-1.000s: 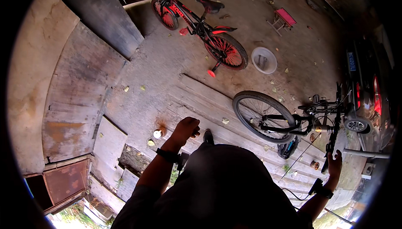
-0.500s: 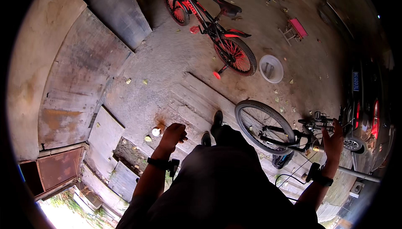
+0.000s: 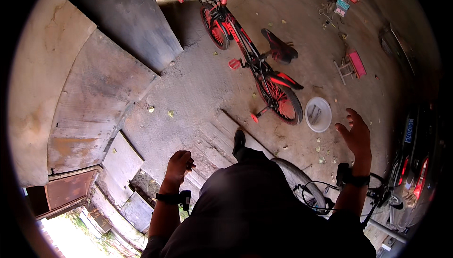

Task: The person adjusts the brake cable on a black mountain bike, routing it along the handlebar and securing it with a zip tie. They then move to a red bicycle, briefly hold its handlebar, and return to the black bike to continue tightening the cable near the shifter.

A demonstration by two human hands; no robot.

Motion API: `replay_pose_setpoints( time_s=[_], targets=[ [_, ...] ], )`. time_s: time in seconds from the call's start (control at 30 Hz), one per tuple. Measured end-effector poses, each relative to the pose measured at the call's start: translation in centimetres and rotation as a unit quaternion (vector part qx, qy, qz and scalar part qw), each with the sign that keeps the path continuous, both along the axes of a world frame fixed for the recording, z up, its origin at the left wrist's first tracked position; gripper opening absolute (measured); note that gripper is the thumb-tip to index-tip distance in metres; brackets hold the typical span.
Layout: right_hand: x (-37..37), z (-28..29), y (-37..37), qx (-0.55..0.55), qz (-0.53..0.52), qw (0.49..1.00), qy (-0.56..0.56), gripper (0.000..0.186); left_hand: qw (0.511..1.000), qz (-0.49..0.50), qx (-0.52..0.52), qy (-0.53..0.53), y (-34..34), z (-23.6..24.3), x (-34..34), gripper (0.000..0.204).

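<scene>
My left hand hangs low left of centre, its fingers curled; whether anything is inside them I cannot make out. Raised at the right, my right hand has its fingers spread and holds nothing, near a white plastic basin with metal tools in it. A red and black bicycle stands on the concrete beyond my body. Behind my right arm a second bicycle is partly hidden, with its large black wheel visible. My dark shoe is on the floor boards.
A pink stool and assorted small items lie at the back right. The rear of a dark car is at the right edge. Wooden panels line the left side, above a rusty metal hatch. Planks lie underfoot.
My right hand has left the lying bicycle's handlebar and risen, fingers spread. The view has shifted forward, so the red bicycle sits lower and the other bicycle is now mostly behind my body and arm.
</scene>
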State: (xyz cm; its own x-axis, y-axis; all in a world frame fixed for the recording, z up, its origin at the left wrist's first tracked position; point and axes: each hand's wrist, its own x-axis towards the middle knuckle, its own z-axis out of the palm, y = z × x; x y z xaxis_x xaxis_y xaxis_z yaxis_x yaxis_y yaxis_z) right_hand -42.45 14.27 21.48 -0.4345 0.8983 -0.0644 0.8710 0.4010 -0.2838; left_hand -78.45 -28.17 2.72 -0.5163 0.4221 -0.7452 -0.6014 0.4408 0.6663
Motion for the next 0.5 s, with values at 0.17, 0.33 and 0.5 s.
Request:
replay_pose_setpoints(
  time_s=[0.17, 0.33, 0.5],
  targets=[
    [-11.1, 0.3, 9.4, 0.0, 0.079, 0.997, 0.017, 0.066, 0.996, -0.038, -0.028, 0.072, 8.4, 2.6, -7.7, 0.026],
    [-23.1, -0.7, 18.3, 0.022, 0.172, 0.984, 0.037, 0.066, 0.966, -0.092, -0.068, 0.232, 16.5, 3.7, -16.9, 0.028],
    [-34.6, -3.1, 27.0, 0.063, 0.211, 0.975, 0.018, 0.072, 0.864, -0.171, -0.033, 0.473, 28.5, 4.8, -28.7, 0.034]
  ],
)
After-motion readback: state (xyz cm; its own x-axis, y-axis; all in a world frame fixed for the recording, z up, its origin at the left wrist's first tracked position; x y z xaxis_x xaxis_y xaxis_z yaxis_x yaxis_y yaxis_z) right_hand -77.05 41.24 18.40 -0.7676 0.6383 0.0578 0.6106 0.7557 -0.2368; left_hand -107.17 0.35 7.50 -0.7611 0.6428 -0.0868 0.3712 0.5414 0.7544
